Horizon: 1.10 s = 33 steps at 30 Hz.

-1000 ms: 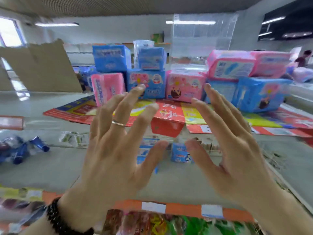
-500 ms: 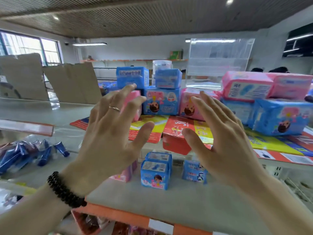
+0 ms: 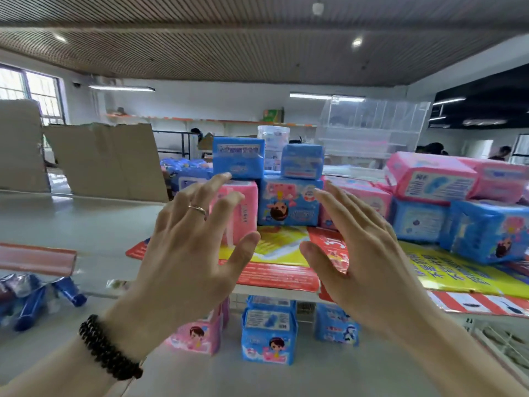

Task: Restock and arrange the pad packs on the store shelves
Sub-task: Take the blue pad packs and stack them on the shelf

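Pink and blue pad packs (stacked) fill the top shelf.

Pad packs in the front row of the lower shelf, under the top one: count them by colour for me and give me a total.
Pink pack: 1
Blue packs: 2
Total: 3
More packs seem to stand behind these, but how many cannot be told.

pink pack: left side hidden behind the left hand
pack print: blurred, unreadable
blue packs at 3 o'clock: cut by the frame edge
blue tubes at 9 o'clock: blurred, partly cropped
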Each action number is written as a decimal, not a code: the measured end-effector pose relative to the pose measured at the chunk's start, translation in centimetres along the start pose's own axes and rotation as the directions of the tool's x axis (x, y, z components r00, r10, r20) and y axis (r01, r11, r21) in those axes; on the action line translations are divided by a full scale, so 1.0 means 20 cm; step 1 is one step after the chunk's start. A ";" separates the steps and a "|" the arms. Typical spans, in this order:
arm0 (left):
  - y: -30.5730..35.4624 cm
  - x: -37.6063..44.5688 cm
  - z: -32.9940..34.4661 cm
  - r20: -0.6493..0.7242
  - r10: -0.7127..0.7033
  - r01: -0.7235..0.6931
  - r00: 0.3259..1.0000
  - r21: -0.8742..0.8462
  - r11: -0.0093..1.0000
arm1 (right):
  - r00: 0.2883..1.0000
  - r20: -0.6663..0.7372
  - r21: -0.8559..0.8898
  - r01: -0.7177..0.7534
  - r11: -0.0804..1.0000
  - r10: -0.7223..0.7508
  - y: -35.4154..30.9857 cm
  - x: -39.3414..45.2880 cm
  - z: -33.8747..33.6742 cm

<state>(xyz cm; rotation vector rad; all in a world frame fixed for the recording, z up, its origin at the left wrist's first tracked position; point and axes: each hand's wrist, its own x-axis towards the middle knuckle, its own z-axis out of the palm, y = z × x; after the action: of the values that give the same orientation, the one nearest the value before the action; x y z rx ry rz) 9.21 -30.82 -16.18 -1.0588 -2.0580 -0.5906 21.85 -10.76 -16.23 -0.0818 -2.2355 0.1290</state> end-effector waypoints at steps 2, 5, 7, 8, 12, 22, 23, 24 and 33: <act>-0.08 0.03 0.00 -0.003 0.003 -0.003 1.000 -0.012 1.000 | 1.000 0.002 -0.009 0.000 1.000 0.000 -0.05 0.07 0.04; -0.20 0.07 -0.01 -0.022 0.001 -0.002 1.000 -0.020 1.000 | 1.000 0.021 -0.006 -0.005 1.000 0.005 -0.15 0.20 0.10; -0.28 0.10 -0.02 -0.042 -0.003 0.002 0.999 -0.025 1.000 | 1.000 0.026 -0.018 -0.010 1.000 0.010 -0.21 0.31 0.14; -0.31 0.12 -0.02 -0.049 -0.004 0.003 0.999 -0.029 1.000 | 0.999 0.031 -0.024 -0.020 0.999 0.021 -0.24 0.37 0.16; -0.44 0.12 -0.01 -0.065 0.006 -0.009 0.998 -0.053 0.999 | 0.998 0.036 -0.060 -0.056 0.997 0.058 -0.35 0.59 0.27; -0.61 0.08 0.00 -0.058 0.002 -0.007 0.998 -0.087 0.996 | 0.966 0.160 -0.262 -0.156 0.952 0.203 -0.27 1.04 0.49; -0.62 0.08 0.00 -0.056 0.002 -0.007 0.998 -0.093 0.996 | 0.961 0.167 -0.266 -0.170 0.949 0.219 -0.27 1.06 0.51; -0.62 0.07 0.01 -0.052 0.000 -0.005 0.999 -0.100 0.995 | 0.955 0.177 -0.265 -0.187 0.946 0.239 -0.27 1.08 0.53; -0.63 0.02 0.00 -0.020 -0.021 0.018 1.000 -0.138 0.990 | 0.934 0.061 -0.202 -0.333 0.921 0.352 -0.33 1.09 0.63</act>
<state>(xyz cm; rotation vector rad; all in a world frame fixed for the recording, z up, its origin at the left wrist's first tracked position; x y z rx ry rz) -1.34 -37.67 -16.69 -1.1069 -2.0347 -0.7606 -1.69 -15.88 -6.27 -0.5848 -2.3063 0.1114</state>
